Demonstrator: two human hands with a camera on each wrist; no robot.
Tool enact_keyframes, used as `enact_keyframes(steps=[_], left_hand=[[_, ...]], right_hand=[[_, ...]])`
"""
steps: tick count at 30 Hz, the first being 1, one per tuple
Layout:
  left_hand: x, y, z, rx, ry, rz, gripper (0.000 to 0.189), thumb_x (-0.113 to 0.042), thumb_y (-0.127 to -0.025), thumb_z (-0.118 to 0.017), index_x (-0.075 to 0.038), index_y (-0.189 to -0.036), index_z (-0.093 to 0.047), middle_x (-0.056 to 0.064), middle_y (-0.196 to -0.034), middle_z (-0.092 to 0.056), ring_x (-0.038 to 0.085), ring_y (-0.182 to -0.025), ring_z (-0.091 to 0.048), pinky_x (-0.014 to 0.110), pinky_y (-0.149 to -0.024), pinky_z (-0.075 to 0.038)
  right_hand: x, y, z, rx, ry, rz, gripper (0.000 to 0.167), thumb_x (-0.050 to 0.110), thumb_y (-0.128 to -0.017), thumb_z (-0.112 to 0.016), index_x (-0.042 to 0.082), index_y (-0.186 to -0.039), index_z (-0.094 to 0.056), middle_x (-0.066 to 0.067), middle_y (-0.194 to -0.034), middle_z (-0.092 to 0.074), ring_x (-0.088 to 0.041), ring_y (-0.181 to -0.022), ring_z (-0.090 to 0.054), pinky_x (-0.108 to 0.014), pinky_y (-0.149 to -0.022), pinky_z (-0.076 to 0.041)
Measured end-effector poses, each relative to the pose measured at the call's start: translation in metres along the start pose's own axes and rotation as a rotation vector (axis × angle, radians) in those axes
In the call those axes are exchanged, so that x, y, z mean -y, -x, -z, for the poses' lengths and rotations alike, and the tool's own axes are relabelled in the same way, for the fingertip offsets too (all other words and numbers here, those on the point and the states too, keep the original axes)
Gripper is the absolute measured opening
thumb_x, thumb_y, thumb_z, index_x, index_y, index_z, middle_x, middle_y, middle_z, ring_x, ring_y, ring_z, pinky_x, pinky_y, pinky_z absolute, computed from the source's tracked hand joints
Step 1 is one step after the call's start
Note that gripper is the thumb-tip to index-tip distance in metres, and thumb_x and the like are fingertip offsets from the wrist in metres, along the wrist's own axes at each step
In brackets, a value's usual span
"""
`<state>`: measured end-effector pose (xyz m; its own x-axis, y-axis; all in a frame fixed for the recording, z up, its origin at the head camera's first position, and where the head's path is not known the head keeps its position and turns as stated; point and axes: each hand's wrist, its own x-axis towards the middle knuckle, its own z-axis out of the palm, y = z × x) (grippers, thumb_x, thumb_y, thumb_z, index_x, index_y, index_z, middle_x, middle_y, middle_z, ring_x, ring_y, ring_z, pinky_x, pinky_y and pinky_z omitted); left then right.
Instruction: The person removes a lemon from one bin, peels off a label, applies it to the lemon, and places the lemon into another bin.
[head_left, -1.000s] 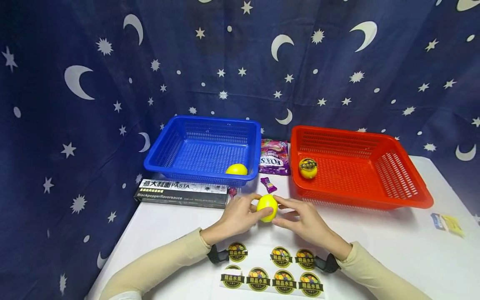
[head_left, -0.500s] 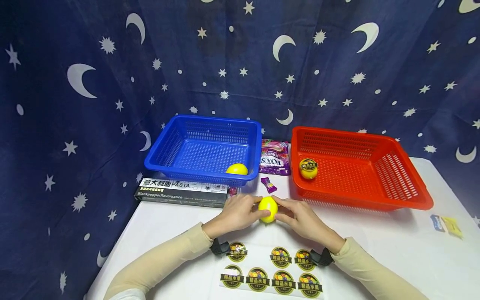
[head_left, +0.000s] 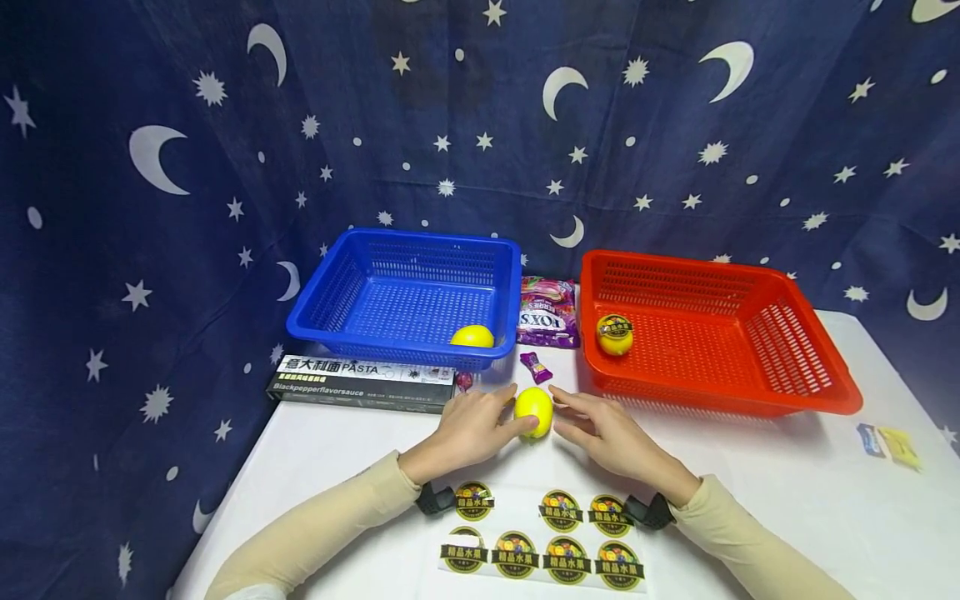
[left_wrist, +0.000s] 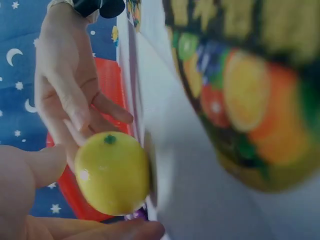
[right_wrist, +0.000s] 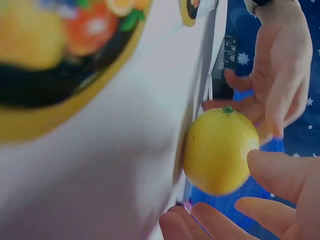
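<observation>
A glossy yellow lemon (head_left: 533,407) with a small green stem mark rests on the white table between the two hands. My left hand (head_left: 471,429) lies at its left, the thumb overlapping the fruit in the head view. In the left wrist view a narrow gap shows between that thumb and the lemon (left_wrist: 112,175). On the other side my right hand (head_left: 615,437) holds its fingers loosely spread, a little apart from the fruit in the head view. From the right wrist the lemon (right_wrist: 220,152) appears whole, with no sticker on the side shown.
A sheet of round fruit stickers (head_left: 515,556) lies in front. Behind stand a blue basket (head_left: 405,350) with a lemon and a red basket (head_left: 705,392) with a stickered lemon. Around them are a pasta box (head_left: 360,392), a candy bag (head_left: 547,312) and a wrapped candy (head_left: 536,367).
The right hand, at the lemon half a second ago, has drawn slightly off to the right. The left hand's fingers have loosened a little, and the lemon stays in about the same place.
</observation>
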<state>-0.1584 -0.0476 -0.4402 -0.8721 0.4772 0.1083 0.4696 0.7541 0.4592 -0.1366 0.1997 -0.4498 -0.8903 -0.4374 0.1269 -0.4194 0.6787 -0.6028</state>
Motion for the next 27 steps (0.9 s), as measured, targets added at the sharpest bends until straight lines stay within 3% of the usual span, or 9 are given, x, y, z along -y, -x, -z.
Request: enact_keyframes(steps=[2,4,7,9,12,14,17,23,27], left_hand=[[0.0,0.009,0.003,-0.018,-0.023,0.009,0.059,-0.061,-0.092,-0.066,-0.011,-0.123,-0.07,-0.008,-0.06,-0.039,0.008,-0.054,-0.034,0.026,-0.046,-0.024],[0.0,0.019,0.007,-0.061,-0.048,-0.011,0.062,-0.059,-0.09,-0.07,-0.01,-0.128,-0.069,-0.007,-0.065,-0.053,0.008,-0.059,-0.045,0.023,-0.047,-0.027],[-0.006,0.035,0.009,-0.1,-0.105,-0.102,0.054,-0.053,-0.088,-0.076,-0.014,-0.125,-0.071,-0.005,-0.083,-0.068,0.009,-0.072,-0.058,0.02,-0.051,-0.037],[-0.013,0.043,0.006,-0.064,-0.148,-0.186,0.045,-0.05,-0.088,-0.076,-0.017,-0.118,-0.073,-0.005,-0.097,-0.072,0.01,-0.082,-0.063,0.019,-0.056,-0.042],[-0.026,0.051,-0.002,0.087,-0.214,-0.305,0.038,-0.051,-0.091,-0.073,-0.021,-0.115,-0.073,-0.007,-0.101,-0.07,0.008,-0.087,-0.062,0.019,-0.056,-0.043],[-0.035,0.051,-0.009,0.192,-0.261,-0.366,0.039,-0.053,-0.093,-0.069,-0.022,-0.116,-0.073,-0.007,-0.103,-0.067,0.007,-0.088,-0.058,0.02,-0.056,-0.041],[-0.045,0.047,-0.018,0.29,-0.321,-0.426,0.034,-0.054,-0.095,-0.067,-0.024,-0.11,-0.072,-0.007,-0.1,-0.063,0.007,-0.082,-0.052,0.022,-0.053,-0.037],[-0.051,0.038,-0.024,0.289,-0.329,-0.45,0.02,-0.043,-0.092,-0.075,-0.025,-0.099,-0.071,-0.008,-0.087,-0.058,0.006,-0.073,-0.048,0.022,-0.05,-0.036],[-0.05,0.036,-0.027,0.26,-0.262,-0.446,0.017,-0.035,-0.091,-0.077,-0.025,-0.094,-0.065,-0.011,-0.082,-0.056,0.004,-0.071,-0.048,0.02,-0.052,-0.034]], right_hand=[[0.001,0.01,0.005,-0.023,0.019,-0.006,0.055,0.025,-0.095,-0.073,0.01,-0.146,-0.058,-0.009,-0.14,-0.067,-0.022,-0.112,-0.074,-0.046,-0.096,-0.058],[0.002,0.023,0.011,-0.042,0.055,0.0,0.05,0.025,-0.093,-0.077,0.011,-0.139,-0.065,-0.005,-0.133,-0.071,-0.016,-0.101,-0.075,-0.038,-0.089,-0.06],[0.004,0.043,0.017,-0.024,0.095,0.023,0.038,0.023,-0.088,-0.081,0.013,-0.125,-0.073,0.003,-0.114,-0.076,-0.006,-0.081,-0.066,-0.026,-0.073,-0.055],[0.005,0.053,0.017,0.022,0.117,0.032,0.032,0.024,-0.086,-0.083,0.017,-0.117,-0.077,0.01,-0.103,-0.074,-0.001,-0.077,-0.058,-0.022,-0.07,-0.048],[0.004,0.062,0.013,0.095,0.142,0.039,0.027,0.026,-0.084,-0.085,0.022,-0.11,-0.079,0.016,-0.095,-0.066,0.003,-0.074,-0.05,-0.018,-0.066,-0.041],[0.004,0.065,0.009,0.116,0.16,0.033,0.026,0.028,-0.082,-0.086,0.025,-0.108,-0.08,0.018,-0.091,-0.06,0.003,-0.074,-0.046,-0.016,-0.065,-0.038],[0.002,0.068,0.004,0.101,0.165,0.042,0.025,0.027,-0.081,-0.087,0.026,-0.104,-0.081,0.019,-0.087,-0.056,0.003,-0.071,-0.042,-0.016,-0.062,-0.035],[0.001,0.071,0.001,0.05,0.167,0.069,0.023,0.025,-0.079,-0.088,0.026,-0.101,-0.08,0.019,-0.085,-0.054,0.004,-0.07,-0.041,-0.015,-0.062,-0.034],[0.002,0.071,0.002,0.056,0.177,0.053,0.023,0.026,-0.079,-0.089,0.026,-0.101,-0.08,0.019,-0.085,-0.053,0.004,-0.07,-0.041,-0.015,-0.062,-0.034]])
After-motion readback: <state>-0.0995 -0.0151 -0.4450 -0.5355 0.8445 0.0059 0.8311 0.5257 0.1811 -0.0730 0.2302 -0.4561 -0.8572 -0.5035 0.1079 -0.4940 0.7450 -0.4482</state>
